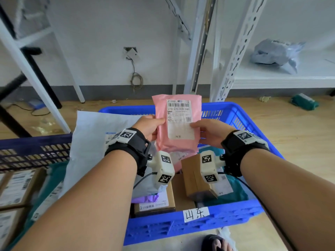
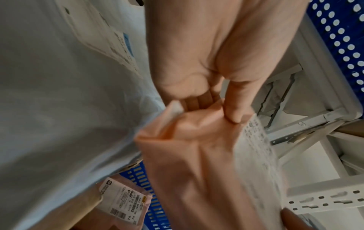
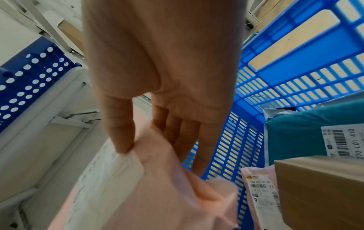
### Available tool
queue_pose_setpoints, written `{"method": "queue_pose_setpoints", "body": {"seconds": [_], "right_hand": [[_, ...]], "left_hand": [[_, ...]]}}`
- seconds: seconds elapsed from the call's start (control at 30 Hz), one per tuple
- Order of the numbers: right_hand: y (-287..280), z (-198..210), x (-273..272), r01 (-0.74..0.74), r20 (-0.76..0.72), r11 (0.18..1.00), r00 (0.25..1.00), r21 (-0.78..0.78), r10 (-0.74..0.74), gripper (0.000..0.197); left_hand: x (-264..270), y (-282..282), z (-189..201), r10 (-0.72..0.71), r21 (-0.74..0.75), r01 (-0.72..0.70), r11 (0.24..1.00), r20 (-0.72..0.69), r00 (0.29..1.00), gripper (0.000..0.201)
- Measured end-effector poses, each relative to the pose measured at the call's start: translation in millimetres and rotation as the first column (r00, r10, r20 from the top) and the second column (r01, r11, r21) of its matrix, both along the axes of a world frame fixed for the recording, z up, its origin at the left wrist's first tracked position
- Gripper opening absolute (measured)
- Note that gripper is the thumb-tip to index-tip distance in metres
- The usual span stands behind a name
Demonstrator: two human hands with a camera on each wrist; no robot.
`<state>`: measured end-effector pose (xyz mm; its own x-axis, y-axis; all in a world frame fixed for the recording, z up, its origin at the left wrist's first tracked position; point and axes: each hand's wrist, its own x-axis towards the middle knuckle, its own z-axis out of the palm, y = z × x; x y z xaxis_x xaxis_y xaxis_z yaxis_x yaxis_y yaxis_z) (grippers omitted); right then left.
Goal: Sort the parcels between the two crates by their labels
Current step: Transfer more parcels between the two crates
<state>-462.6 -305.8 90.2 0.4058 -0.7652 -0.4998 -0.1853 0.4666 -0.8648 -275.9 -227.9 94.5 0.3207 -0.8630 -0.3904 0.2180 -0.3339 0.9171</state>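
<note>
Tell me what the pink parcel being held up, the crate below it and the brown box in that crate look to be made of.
Pink parcel: thin soft plastic film, matte; it creases where held; white paper label.
Bright blue crate: rigid moulded plastic, slightly glossy, with slotted walls.
Brown box: apparently corrugated cardboard, dull kraft surface, folded edges.
</note>
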Motion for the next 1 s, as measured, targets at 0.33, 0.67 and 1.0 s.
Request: {"method": "queue_pose_setpoints", "body": {"seconds": [0.33,0.67,1.0], "right_hand": [[5,1,14,0.0,0.059,1.0,0.998,-0.021,0.001,0.03],[10,7,30,0.022,0.204,1.0,0.979,0.006,-0.022,0.028],[32,39,111,0.062,0.246,0.98,0.969,-0.192,-0.013,0.023]], "left_hand": [[8,5,-4,-0.022,-0.01,0.022,1.0,0.019,1.0,0.036],[14,14,-3,-0.103,0.047,0.097,0.994,0.138,0.985,0.062],[100,74,36,-0.112,0.095,0.089,0.991,0.263,0.958,0.019]]}}
